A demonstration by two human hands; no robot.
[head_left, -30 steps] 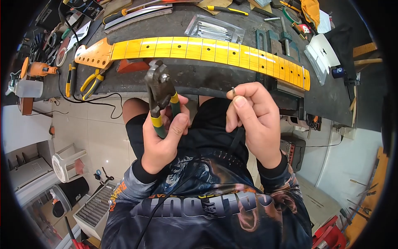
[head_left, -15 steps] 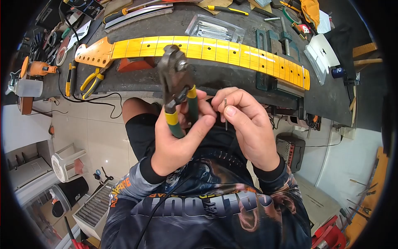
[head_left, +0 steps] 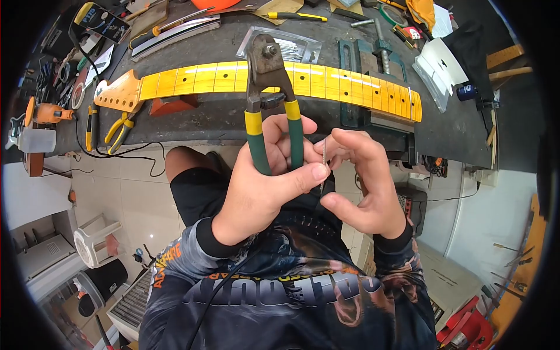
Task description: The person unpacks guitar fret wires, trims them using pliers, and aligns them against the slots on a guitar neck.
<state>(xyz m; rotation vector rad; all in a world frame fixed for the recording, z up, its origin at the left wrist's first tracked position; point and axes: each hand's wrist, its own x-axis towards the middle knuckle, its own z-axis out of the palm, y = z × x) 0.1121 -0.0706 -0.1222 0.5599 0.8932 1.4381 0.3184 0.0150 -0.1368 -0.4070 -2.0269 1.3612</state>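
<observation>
My left hand (head_left: 256,195) is closed around the green and yellow handles of an end nipper (head_left: 269,73), whose jaws point up and away from me. Between that hand's thumb and fingertip stands a short, thin piece of fret wire (head_left: 324,150), roughly upright. My right hand (head_left: 376,186) is just to the right of it, thumb and fingers spread apart; a fingertip may touch the wire. Beyond both hands, a guitar neck (head_left: 201,83) with a yellow fretboard lies across the bench, its headstock (head_left: 118,92) to the left.
On the dark bench (head_left: 192,128) are a clear plastic box (head_left: 312,53) of metal strips, a green vise (head_left: 350,55), pliers (head_left: 121,129), a knife (head_left: 297,16) and an orange tool (head_left: 52,111). A white stool (head_left: 87,239) stands on the floor at left.
The fret wire has passed from my right fingers to my left thumb and fingertip. My right hand has opened. The nipper has swung right and stands more upright; the view has shifted slightly.
</observation>
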